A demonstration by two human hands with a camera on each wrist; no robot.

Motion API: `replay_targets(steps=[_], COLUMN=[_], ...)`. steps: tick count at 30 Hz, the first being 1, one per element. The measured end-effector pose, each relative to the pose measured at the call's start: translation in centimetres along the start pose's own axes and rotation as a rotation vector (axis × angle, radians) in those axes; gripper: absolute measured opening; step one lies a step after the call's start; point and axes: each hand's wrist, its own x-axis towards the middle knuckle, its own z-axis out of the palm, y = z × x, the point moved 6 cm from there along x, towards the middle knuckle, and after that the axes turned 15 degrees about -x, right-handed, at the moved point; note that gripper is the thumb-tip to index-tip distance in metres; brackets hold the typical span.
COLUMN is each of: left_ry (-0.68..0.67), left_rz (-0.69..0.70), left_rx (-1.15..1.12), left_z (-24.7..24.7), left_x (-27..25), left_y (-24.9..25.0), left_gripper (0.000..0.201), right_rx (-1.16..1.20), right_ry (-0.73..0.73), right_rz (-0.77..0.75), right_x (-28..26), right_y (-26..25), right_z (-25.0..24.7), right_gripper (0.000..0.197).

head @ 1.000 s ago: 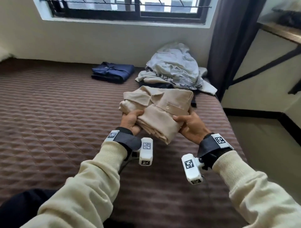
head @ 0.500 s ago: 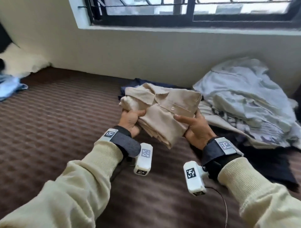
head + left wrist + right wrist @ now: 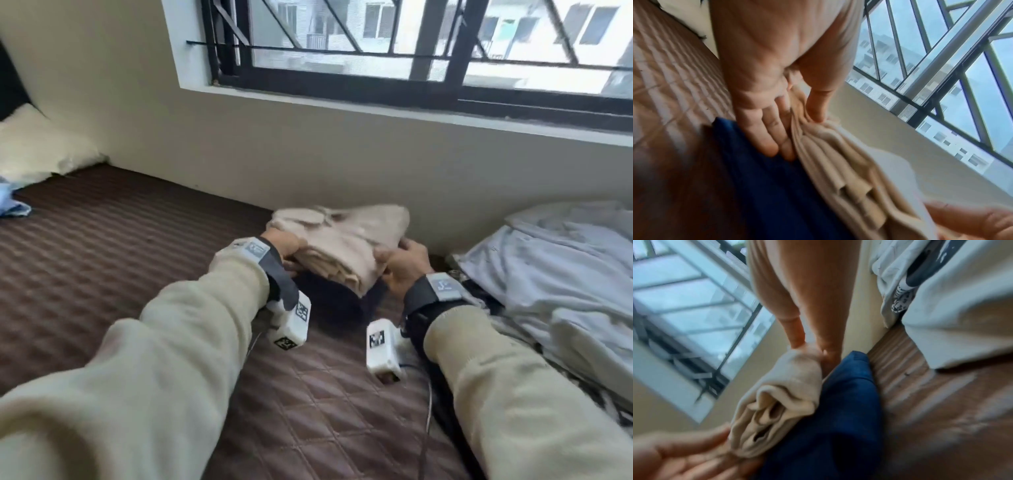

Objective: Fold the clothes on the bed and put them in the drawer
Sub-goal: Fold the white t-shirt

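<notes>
**Beige shirt brought down onto the blue garment**

The folded beige shirt [image 3: 342, 236] is clamped at either end by the left hand [image 3: 284, 244] and right hand [image 3: 404, 265]. A second ago it was held above open bedspread; now it is set directly upon the folded blue garment [image 3: 764, 178], beside the pale unfolded heap [image 3: 561, 270]. A stack is judged to be forming; no drawer is seen.

Soft daylight is admitted through the window [image 3: 428, 51]; below it everything is smeared by motion blur, and edges are bent.
</notes>
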Motion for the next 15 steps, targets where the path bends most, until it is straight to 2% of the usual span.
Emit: replay_targets(steps=[3, 6, 10, 12, 15], left_ry=[-0.090, -0.126, -0.037, 0.034, 0.019], left_rz=[-0.093, -0.039, -0.032, -0.059, -0.062], left_rx=[0.033, -0.012, -0.041, 0.054, 0.235], left_z=[0.1, -0.4, -1.0, -0.9, 0.7], left_x=[-0.1, -0.5, -2.3, -4.1, -7.6], left_y=[-3.3, -5.0, -6.1, -7.0, -8.0], left_gripper=[0.037, 0.034, 0.009, 0.017, 0.015], right_rx=[-0.124, -0.080, -0.124, -0.165, -0.290], right_ry=[-0.011, -0.086, -0.123, -0.141, -0.204], right_rz=[0.024, 0.016, 0.041, 0.055, 0.017], right_x=[-0.3, -0.9, -4.2, -6.6, -10.8], right_y=[3.8, 5.3, 4.9, 4.8, 3.9], right_z=[-0.5, -1.3, -1.7, -2.2, -3.7], right_gripper=[0.042, 0.037, 0.024, 0.016, 0.008])
